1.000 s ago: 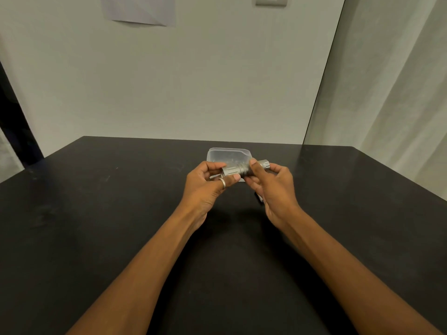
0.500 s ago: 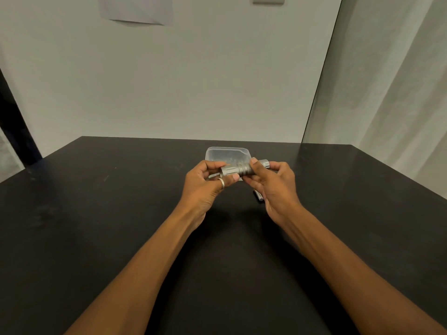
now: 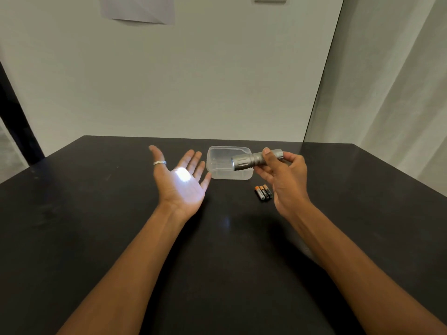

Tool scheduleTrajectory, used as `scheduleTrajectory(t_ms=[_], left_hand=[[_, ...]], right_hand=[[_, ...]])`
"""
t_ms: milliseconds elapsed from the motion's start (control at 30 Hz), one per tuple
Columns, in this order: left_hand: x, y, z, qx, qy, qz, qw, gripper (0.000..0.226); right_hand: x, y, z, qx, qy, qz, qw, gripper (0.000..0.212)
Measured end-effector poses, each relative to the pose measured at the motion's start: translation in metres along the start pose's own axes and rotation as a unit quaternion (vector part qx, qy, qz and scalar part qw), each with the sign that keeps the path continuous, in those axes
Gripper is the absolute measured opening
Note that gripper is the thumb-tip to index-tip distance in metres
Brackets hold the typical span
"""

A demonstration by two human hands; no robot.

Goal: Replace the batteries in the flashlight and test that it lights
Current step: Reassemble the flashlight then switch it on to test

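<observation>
right hand (image 3: 285,176) gripped the flashlight (image 3: 251,160) round its barrel, thumb curled over the top and fingers wrapped underneath, holding it roughly level above the black table (image 3: 96,213). its wide head pointed left, straight at the left hand (image 3: 180,187), and it was lit: a bright white spot glowed on that palm. left hand was spread wide, palm up, fingers straight, holding nothing, a silver ring (image 3: 159,162) on the thumb. 3 batteries (image 3: 263,192) lay side by side on the table, just beside the right hand and near the front corner of the clear plastic container (image 3: 228,148). that container sat on the table behind the flashlight's head. a faint glint showed on the tabletop between the 2 forearms. a sheet of paper (image 3: 137,8) hung on the wall beyond.
</observation>
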State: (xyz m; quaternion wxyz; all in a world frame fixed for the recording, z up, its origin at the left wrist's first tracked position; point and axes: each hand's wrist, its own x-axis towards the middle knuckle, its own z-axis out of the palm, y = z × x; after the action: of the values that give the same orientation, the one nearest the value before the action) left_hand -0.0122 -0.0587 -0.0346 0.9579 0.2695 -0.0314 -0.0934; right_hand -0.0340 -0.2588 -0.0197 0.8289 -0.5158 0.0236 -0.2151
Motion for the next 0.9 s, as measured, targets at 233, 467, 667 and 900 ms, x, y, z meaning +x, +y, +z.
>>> scheduleTrajectory(t_ms=[233,467,667,900], left_hand=[[-0.004,0.003,0.003,0.028,-0.011,-0.023,0.999,0.110],[-0.003,0.002,0.004,0.062,-0.031,-0.033,0.997,0.109],[-0.003,0.002,0.003,0.070,-0.041,-0.036,0.996,0.109],[-0.002,0.003,0.002,0.089,-0.041,-0.023,0.995,0.108]], right_hand=[[0.000,-0.004,-0.001,-0.021,0.000,-0.006,1.000,0.031],[0.000,-0.006,0.000,-0.050,-0.022,-0.015,0.998,0.033],[0.002,-0.012,-0.001,-0.029,0.000,-0.045,0.999,0.029],[0.005,-0.014,-0.003,-0.018,0.039,-0.067,0.997,0.026]])
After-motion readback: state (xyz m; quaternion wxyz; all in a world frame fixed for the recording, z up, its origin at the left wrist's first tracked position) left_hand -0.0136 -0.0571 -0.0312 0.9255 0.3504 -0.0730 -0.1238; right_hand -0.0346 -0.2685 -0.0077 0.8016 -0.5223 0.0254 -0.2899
